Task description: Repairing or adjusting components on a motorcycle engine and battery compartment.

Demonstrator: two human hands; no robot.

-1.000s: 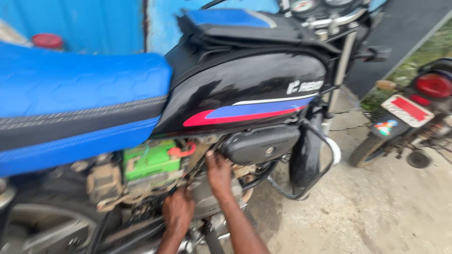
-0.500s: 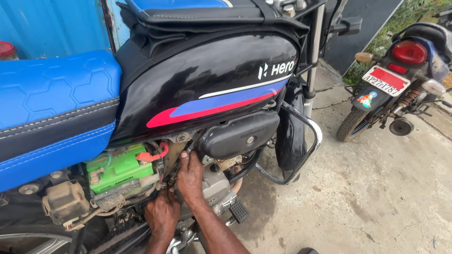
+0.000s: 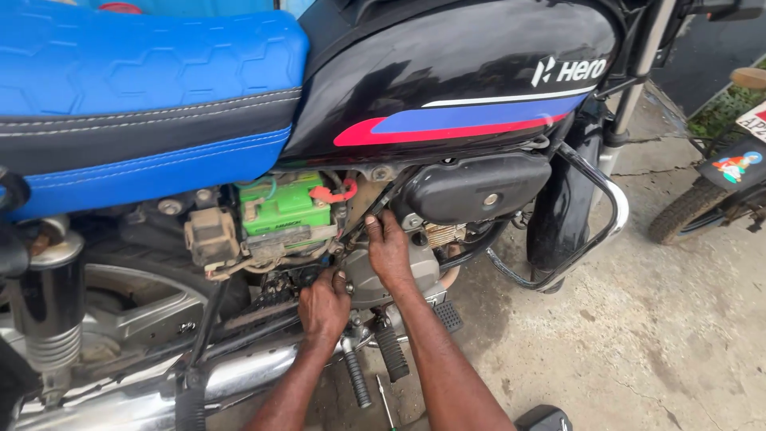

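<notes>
Fingers (image 3: 375, 227) of right hand (image 3: 388, 251) press engine (image 3: 363, 279) beside green battery (image 3: 285, 209).

Engine casing (image 3: 363, 275): grey metal, rounded, dull and grimy, low in the frame of a black motorcycle (image 3: 447, 72) with red and blue tank stripes and a blue seat. Casing sits below the black side cover and just right of the green battery. Left hand (image 3: 323, 307) lies against its lower left edge, fingers curled at a small bolt. Right hand (image 3: 388, 251) rests on its upper face, fingers pointing up towards the cables above. Motorcycle stands upright on concrete.
</notes>
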